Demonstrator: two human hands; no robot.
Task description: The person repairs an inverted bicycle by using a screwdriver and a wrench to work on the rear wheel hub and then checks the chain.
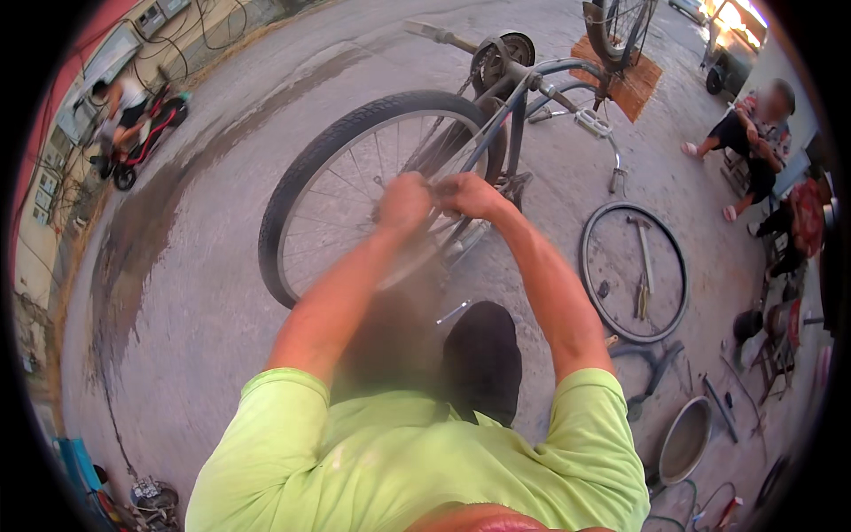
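At upper left, a rider [131,96] sits on a red scooter [161,129]; at right (seated too) is another person [761,124].

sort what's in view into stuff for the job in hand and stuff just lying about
Likely the job:
grey metal bicycle frame
spoked wheel with black tyre, left hand and right hand close together in front of it

Seemingly lying about:
loose dark tyre-like ring
long-handled metal hammer inside the ring
round grey metal basin

Dark-framed bicycle [516,133] on grey ground [213,346]; spoked wheel [355,173] (black treaded tyre [269,229], pale rim [282,241]) nearest.
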